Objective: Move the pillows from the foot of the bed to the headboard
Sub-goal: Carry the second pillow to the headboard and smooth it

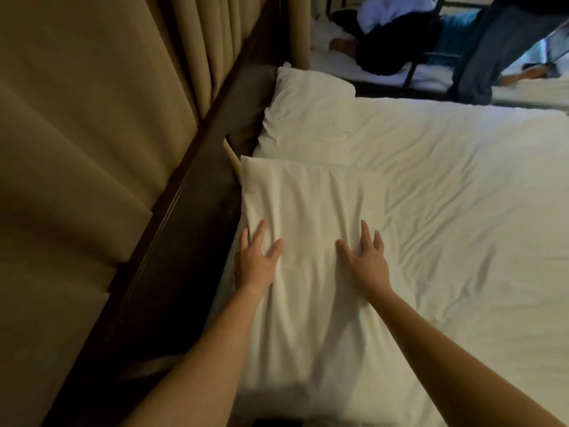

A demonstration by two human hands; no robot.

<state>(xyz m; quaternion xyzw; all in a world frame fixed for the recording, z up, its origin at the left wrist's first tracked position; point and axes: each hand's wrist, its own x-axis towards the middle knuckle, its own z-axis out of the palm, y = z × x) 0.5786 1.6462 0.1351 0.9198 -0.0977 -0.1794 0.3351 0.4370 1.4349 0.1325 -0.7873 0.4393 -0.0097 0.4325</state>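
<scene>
One wide bed [446, 211] fills your view, its white sheet wrinkled across the right side. Along its left edge runs the padded tan headboard [92, 149], with a dark wooden ledge [172, 241] at its base.

Both pillows in your view already lie at that end. The far pillow [308, 118] sits plump in the corner against the headboard. The near pillow [308, 204] lies flatter just beside it, with its top edge touching the far one and its long side following the ledge. I cannot tell whether more pillows wait at the foot, as that end is out of view.

Your left hand [255, 260] rests flat on the near pillow's headboard-side edge, fingers straight and spread, gripping nothing. Your right hand [366, 260] presses flat on the middle of the same pillow, fingers likewise apart.

By my judgement you are settling the near pillow into place. Mind the dark gap [246, 131] between mattress and headboard. If you push too hard toward the ledge, the pillow's edge may slide or fold down into it. Uneven pressure between your two palms could skew the pillow out of line with its neighbour or ride it up over the far one. As you lift away, your palms may drag the loose case and rumple it.
</scene>
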